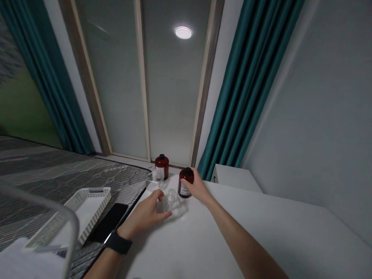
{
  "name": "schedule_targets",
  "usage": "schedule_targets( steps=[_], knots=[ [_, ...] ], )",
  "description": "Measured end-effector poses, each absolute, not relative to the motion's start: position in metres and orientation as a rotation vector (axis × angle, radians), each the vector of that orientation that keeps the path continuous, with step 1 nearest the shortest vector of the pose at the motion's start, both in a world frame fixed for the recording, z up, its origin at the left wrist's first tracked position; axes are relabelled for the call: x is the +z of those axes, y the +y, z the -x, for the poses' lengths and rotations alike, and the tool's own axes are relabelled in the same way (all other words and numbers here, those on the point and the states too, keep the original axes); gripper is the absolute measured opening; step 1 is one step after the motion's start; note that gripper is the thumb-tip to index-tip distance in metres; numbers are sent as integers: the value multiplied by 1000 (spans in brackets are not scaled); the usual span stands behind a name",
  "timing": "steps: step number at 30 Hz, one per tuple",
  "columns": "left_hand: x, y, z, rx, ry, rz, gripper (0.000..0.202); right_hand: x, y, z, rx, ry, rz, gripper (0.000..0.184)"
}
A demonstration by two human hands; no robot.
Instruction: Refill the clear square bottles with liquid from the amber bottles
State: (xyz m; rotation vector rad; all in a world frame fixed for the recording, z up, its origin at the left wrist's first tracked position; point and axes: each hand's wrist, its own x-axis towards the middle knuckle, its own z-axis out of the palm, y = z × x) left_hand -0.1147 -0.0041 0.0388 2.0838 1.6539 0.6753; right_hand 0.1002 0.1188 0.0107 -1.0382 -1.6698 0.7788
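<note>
My right hand (196,186) is closed around a dark amber bottle (184,190) with a black cap and a pale label, upright on the white table (201,237). To its left, my left hand (149,211), with a black watch on its wrist, curls its thumb and fingers about a clear container with a round knob (171,196). That container is see-through, so its edges are hard to make out. Behind it stands another amber bottle (162,166), black-capped and touched by neither hand. A second clear piece with a round knob (155,176) is in front of that bottle.
A white perforated basket (94,190) and a black flat object (111,222) lie on the grey patterned surface at left. A pale curved tube (74,229) crosses the lower left. A white cabinet (236,178) stands beyond the table, near teal curtains (252,76).
</note>
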Motion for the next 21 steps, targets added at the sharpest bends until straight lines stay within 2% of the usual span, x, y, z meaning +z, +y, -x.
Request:
schedule_targets(
  steps=[6, 15, 21],
  knots=[
    [33, -1, 105, 680, 1552, -2073, 44, 16, 79, -136, 833, -1645, 1026, 50],
    [44, 6, 81, 480, 1412, -2191, 47, 26, 11, -186, 902, -1581, 999, 47],
    [45, 14, 61, 455, 1306, -2221, 51, 30, -19, -211, 881, -1557, 1019, 54]
  ],
)
